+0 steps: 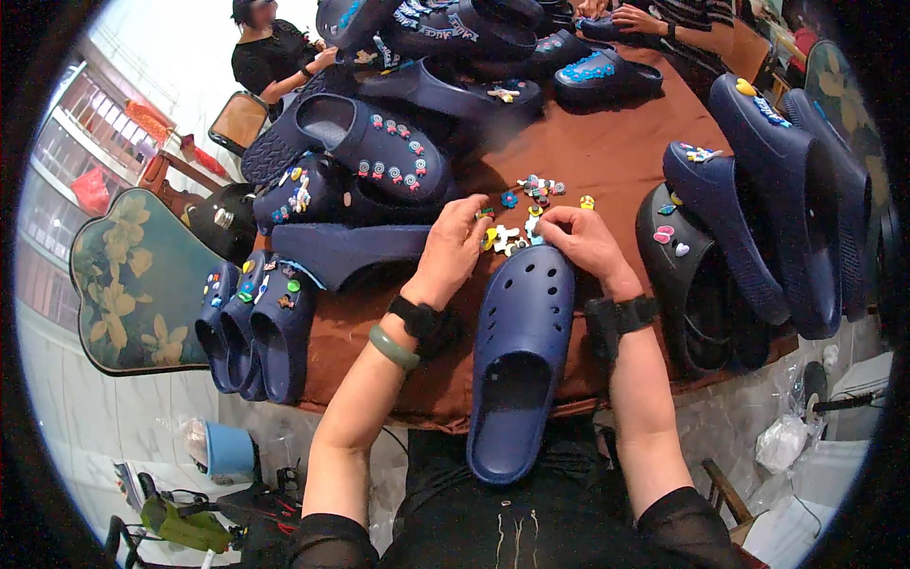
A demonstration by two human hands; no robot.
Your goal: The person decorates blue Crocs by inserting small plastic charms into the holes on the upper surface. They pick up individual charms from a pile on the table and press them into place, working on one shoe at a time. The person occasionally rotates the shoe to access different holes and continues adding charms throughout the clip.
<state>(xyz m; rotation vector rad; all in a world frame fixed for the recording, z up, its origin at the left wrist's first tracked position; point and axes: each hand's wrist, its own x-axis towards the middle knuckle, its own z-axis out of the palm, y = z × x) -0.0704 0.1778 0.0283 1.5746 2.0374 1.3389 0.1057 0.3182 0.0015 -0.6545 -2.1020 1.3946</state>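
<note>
A navy clog [531, 294] with bare holes lies in front of me, heel toward my body. Just beyond its toe is a small heap of colourful shoe charms [512, 234]. My left hand [450, 248] is at the heap's left side, fingertips pinched at a small green and red charm [485, 214]. On the other side, the fingers of my right hand [590, 248] are bent and pressed together beside the white charms. What they hold, if anything, is too small to make out.
Decorated navy clogs [393, 152] are piled at the far left, and more clogs [777, 190] stand at the right. Three small clogs [282, 332] sit at the left edge of the brown tablecloth [607, 142]. Two people [275, 57] work across the table. A blue bucket [229, 449] stands on the floor.
</note>
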